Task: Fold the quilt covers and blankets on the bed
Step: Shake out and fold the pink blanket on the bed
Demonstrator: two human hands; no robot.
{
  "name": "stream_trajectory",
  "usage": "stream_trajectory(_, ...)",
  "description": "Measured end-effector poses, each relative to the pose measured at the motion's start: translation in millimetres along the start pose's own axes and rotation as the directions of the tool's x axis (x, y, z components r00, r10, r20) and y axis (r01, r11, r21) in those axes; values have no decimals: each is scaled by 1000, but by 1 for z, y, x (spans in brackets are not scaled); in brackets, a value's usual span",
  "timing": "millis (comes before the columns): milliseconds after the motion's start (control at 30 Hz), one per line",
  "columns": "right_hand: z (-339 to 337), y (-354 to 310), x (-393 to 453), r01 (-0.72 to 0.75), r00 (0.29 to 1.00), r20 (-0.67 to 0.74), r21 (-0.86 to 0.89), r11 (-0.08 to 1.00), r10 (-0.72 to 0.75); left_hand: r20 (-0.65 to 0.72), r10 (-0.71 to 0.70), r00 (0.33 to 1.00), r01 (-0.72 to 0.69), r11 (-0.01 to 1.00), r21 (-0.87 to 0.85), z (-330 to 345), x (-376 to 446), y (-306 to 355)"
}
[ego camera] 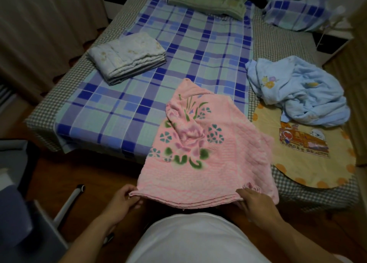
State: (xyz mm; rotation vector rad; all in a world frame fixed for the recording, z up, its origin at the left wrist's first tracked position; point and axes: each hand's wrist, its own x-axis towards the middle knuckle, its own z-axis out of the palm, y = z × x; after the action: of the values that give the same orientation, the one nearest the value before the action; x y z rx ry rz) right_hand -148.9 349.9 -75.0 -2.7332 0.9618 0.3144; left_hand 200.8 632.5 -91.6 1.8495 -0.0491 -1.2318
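A pink blanket [216, 163] with green and purple flower prints hangs over the near edge of the bed [111, 104], its far end lying rumpled on the blue plaid sheet. My left hand [125, 201] pinches its near left corner. My right hand [256, 205] grips the near right corner, where several layered edges line up. A crumpled light blue blanket [297, 92] lies unfolded at the right. A folded pale quilt cover [129, 56] sits at the left, and a folded green one [208, 0] lies at the far end.
A yellow mat with a cartoon print [309, 159] lies on the bed's near right corner, partly under the blue blanket. A plaid pillow [297, 12] sits far right. A chair [19, 213] stands at my left on the wooden floor. Curtains [43, 24] hang along the left.
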Motion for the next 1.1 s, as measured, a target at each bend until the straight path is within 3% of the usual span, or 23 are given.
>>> stream_trajectory(167, 1, -2, -2, -8, 1000, -4, 18, 1000, 8, 114, -82, 990, 103, 974, -202, 1, -4, 5)
stream_trajectory(267, 1, -4, -4, -8, 1000, -12, 23, 1000, 8, 139, -88, 986, 141, 891, -433, 4, -3, 10)
stream_trajectory(333, 1, -6, -7, -7, 1000, -15, 10, 1000, 7, 123, -71, 990, 121, 875, -469, 3, 1, 12)
stream_trajectory(533, 1, -7, -16, 21, 999, -34, -20, 1000, -22, 69, -221, 973, 229, 885, -406, -1, 13, 19)
stream_trajectory(667, 0, -11, -16, 7, 1000, -17, -55, 998, -8, -50, -248, 967, 248, 969, -18, -1, 24, 15)
stream_trajectory(767, -1, -15, -14, 7, 1000, 2, -71, 997, -7, -120, -298, 947, 297, 955, -27, 5, 32, 19)
stream_trajectory(933, 0, -12, -18, -6, 1000, 7, -100, 995, 7, -56, -506, 861, 500, 861, -89, 6, 37, 34)
stream_trajectory(1033, -1, -13, -21, 30, 1000, 2, -106, 994, -30, -75, -503, 861, 506, 862, 32, 4, 40, 38)
stream_trajectory(1100, -2, -17, -24, 71, 997, 6, -112, 991, -71, -177, -433, 884, 457, 879, 133, 7, 44, 45)
